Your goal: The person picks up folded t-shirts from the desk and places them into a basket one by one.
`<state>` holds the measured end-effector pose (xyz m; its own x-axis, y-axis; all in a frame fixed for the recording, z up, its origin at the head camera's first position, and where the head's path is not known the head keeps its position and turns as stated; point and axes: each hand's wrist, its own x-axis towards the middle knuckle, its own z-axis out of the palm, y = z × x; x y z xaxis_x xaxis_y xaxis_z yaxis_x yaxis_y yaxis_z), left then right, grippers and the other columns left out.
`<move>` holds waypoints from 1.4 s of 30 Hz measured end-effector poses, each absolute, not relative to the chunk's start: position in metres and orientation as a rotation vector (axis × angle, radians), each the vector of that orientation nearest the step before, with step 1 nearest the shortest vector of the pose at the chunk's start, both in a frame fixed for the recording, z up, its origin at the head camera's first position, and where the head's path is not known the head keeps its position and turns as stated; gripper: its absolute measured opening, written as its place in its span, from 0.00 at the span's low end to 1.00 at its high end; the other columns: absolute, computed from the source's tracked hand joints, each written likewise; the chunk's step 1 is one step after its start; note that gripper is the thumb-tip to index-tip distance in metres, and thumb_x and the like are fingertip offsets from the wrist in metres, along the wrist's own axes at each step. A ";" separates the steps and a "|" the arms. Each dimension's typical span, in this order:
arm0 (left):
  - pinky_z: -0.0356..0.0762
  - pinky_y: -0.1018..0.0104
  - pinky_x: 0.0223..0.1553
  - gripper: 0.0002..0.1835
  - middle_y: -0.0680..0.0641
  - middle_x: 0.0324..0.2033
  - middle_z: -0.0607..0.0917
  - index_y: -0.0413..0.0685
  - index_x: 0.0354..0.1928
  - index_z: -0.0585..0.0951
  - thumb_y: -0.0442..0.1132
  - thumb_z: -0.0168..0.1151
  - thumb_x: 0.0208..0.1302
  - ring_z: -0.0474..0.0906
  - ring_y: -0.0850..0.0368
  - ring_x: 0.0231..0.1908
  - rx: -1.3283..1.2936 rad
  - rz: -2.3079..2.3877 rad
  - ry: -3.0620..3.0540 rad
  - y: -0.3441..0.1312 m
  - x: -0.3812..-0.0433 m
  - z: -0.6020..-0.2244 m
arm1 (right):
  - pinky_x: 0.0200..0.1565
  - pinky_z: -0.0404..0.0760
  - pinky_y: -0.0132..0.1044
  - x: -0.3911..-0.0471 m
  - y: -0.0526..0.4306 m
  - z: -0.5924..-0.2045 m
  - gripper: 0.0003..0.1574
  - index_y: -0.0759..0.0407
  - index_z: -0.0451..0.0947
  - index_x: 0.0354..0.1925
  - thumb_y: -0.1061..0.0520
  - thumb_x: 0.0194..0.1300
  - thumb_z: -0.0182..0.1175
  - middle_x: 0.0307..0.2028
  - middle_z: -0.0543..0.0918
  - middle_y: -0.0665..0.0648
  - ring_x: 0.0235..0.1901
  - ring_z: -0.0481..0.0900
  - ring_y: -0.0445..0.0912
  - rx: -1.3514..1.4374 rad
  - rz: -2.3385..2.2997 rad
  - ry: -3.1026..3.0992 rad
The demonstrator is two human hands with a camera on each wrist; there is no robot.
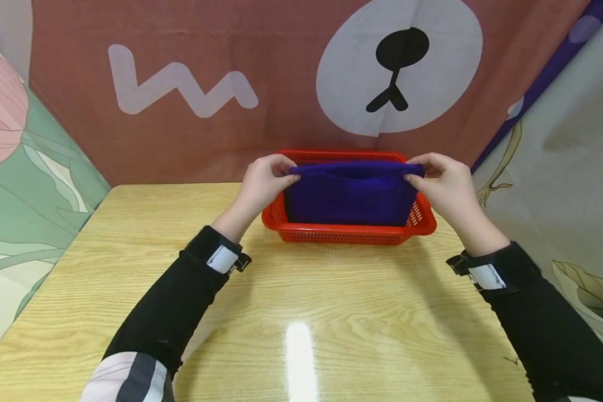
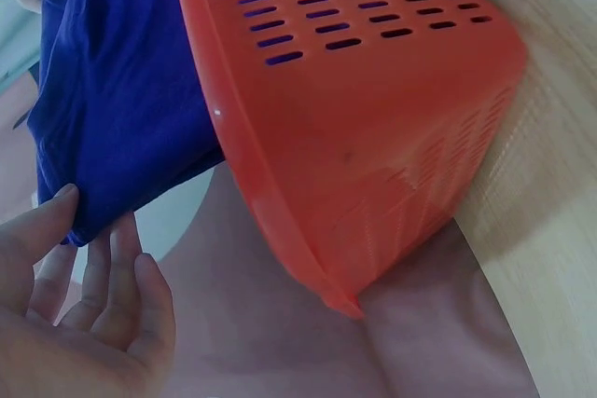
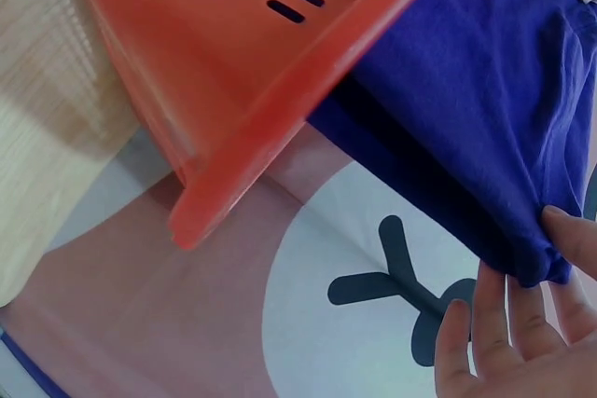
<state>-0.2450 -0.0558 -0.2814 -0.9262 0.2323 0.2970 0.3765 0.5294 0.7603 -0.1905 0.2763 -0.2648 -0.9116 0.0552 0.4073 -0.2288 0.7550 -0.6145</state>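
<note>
A folded dark blue-purple cloth (image 1: 352, 198) hangs between both hands, its lower part inside a red plastic basket (image 1: 341, 234). At the cloth's upper left corner, the left hand (image 1: 266, 181) pinches it between thumb and fingers. The right hand (image 1: 444, 178) pinches the upper right corner in the same way. In the left wrist view the cloth (image 2: 131, 90) rises above the basket's rim, the left thumb on its near face. From the right wrist, the cloth (image 3: 485, 90) shows a dark gap between its layers. What lies beneath it in the basket is hidden.
The basket, with slotted walls, stands at the back of a light wood table (image 1: 331, 296). Right behind it hangs a brown printed curtain (image 1: 281, 128) with a bear's muzzle. A patterned pale sheet (image 1: 573, 195) hangs on the right, and a floral one (image 1: 20, 195) on the left.
</note>
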 end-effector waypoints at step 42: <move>0.80 0.60 0.48 0.11 0.45 0.43 0.85 0.43 0.50 0.84 0.36 0.64 0.67 0.81 0.51 0.40 -0.773 -0.899 -3.029 -0.052 -0.272 -0.254 | 0.51 0.73 0.59 -0.230 0.275 -0.245 0.21 0.70 0.77 0.52 0.58 0.64 0.65 0.50 0.79 0.71 0.48 0.74 0.62 0.321 0.780 -3.048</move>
